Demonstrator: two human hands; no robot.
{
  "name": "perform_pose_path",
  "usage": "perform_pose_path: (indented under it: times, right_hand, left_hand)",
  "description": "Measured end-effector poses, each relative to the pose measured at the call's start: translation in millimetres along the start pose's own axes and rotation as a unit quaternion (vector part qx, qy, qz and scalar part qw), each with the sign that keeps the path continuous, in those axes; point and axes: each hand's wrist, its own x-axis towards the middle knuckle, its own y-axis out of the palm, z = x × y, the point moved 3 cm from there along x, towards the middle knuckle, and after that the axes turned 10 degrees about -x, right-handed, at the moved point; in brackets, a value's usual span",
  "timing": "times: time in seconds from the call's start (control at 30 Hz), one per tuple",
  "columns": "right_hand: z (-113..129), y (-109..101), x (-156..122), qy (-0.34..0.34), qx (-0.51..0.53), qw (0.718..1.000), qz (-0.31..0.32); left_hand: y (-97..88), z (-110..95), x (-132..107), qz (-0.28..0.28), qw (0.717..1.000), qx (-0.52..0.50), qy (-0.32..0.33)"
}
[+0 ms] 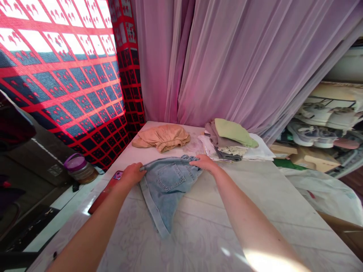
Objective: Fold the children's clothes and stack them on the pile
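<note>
Two bare forearms (90,230) reach in over the near edge of a pale marbled desk (198,234). The left hand (132,174) has a narrow grip, fingers and thumb pinched on the waistband of light-blue denim shorts (167,192). The right hand (203,163) lies further along the same waistband with its fingers spread, though whether that grip is closed I cannot tell. The shorts lie on the desk between the two hands, back pocket up, one side trailing toward the near edge. A phone (103,196) with a red case and lilac camera block sits just under the left wrist. Farther along the desk lie a crumpled peach garment (161,138) and a folded stack of clothes (234,141) topped with pale green. Beyond the desk's left side stands a jar with a purple lid (81,169). Sheer pink curtains (227,56) hang behind, and sneakers (326,117) sit on a shelf (331,100) to the right.
</note>
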Motion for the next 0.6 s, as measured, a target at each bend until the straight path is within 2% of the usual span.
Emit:
perform_pose_path:
  times: [0.1, 0.2, 0.27, 0.3, 0.37, 0.43, 0.5, 0.57, 0.6]
  right_hand:
    - [-22, -14, -26, 0.016, -0.01, 0.997, -0.076]
    - [-60, -18, -58, 0.064, -0.036, 0.985, -0.159]
    - [-78, -12, -79, 0.078, -0.055, 0.971, -0.221]
    - [-81, -7, -89, 0.061, -0.06, 0.962, -0.259]
    - [-70, 4, -108, -0.013, -0.045, 0.945, -0.324]
    - [-44, 18, -124, -0.095, 0.015, 0.937, -0.337]
    - [-13, 32, -133, -0.146, 0.109, 0.942, -0.281]
    - [12, 43, -135, -0.166, 0.193, 0.942, -0.22]
    - [20, 47, -134, -0.165, 0.229, 0.939, -0.199]
  left_hand:
    - [-4.4, -19, 8, -0.055, 0.997, -0.051, 0.036]
    - [0.8, -44, 14, -0.117, 0.96, -0.244, 0.075]
    - [12.6, -58, 13, -0.096, 0.93, -0.348, 0.068]
    - [19.0, -65, 10, -0.079, 0.922, -0.373, 0.06]
    - [28.7, -77, -2, -0.054, 0.916, -0.395, 0.054]
    - [35.2, -88, -19, -0.009, 0.887, -0.459, 0.043]
    - [39.8, -102, -39, 0.059, 0.836, -0.546, 0.026]
    - [43.9, -118, -56, 0.131, 0.777, -0.616, 0.018]
    - [45.7, -125, -62, 0.154, 0.759, -0.632, 0.02]
